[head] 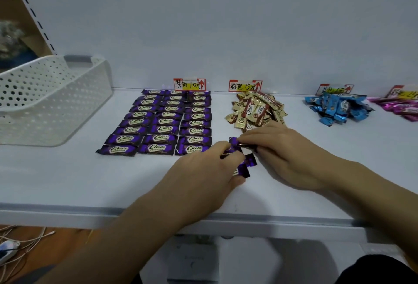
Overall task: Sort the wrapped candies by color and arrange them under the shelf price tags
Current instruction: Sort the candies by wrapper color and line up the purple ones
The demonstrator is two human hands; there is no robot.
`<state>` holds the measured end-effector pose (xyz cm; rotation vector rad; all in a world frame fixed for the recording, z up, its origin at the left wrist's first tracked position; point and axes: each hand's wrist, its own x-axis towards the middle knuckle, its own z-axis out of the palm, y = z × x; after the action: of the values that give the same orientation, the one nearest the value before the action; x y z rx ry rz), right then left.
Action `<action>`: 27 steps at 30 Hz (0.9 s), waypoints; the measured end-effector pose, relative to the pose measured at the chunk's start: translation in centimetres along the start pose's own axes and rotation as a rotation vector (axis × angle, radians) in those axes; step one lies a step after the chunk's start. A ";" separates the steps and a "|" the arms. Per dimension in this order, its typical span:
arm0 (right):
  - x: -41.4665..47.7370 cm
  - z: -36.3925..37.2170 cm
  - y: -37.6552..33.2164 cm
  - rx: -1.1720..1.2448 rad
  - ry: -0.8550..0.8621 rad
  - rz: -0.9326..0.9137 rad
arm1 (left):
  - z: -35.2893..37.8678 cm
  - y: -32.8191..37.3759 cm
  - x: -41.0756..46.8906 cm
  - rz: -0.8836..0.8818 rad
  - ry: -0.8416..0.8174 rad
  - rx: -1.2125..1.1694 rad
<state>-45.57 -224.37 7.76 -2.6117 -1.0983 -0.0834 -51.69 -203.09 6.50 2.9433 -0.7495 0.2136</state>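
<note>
Purple wrapped candies [158, 123] lie in three neat columns on the white shelf under the purple price tag [189, 84]. A loose heap of gold-brown candies [255, 109] sits under the brown tag [245, 85]. A blue heap [337, 108] lies under the blue tag [334, 89], and pink candies [400, 108] under a tag at the far right. In front of the brown heap, my left hand [203, 170] and my right hand [278, 150] both hold a few loose purple candies [248, 161], fingers curled on the wrappers.
A white perforated basket [52, 98] stands tilted at the left of the shelf [67, 177]. The shelf's front edge [158, 211] runs across below my hands. Cables lie on the floor at lower left.
</note>
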 end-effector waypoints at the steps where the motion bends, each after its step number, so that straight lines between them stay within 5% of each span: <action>1: -0.4 -0.4 0.1 0.044 -0.016 -0.010 | 0.0 0.1 0.3 0.003 -0.012 0.009; 5: -1.2 -1.1 1.7 0.026 -0.036 0.012 | 0.0 0.8 1.7 0.037 -0.025 0.182; 9: -1.7 0.1 3.0 0.036 0.124 0.052 | -0.6 1.3 2.8 0.063 -0.029 0.291; 16: -2.3 0.5 3.0 0.218 0.279 0.200 | -2.9 1.6 3.9 -0.110 0.062 -0.115; 22: -2.5 -0.2 4.5 0.494 0.459 0.406 | -2.3 1.5 7.5 0.023 -0.198 0.104; 27: -2.6 -0.7 4.5 0.777 0.563 0.572 | -2.4 2.0 9.4 0.069 -0.216 0.237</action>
<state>-44.18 -229.32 6.83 -1.9012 -0.1113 -0.1990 -44.74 -208.98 10.46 3.2041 -0.9124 -0.0127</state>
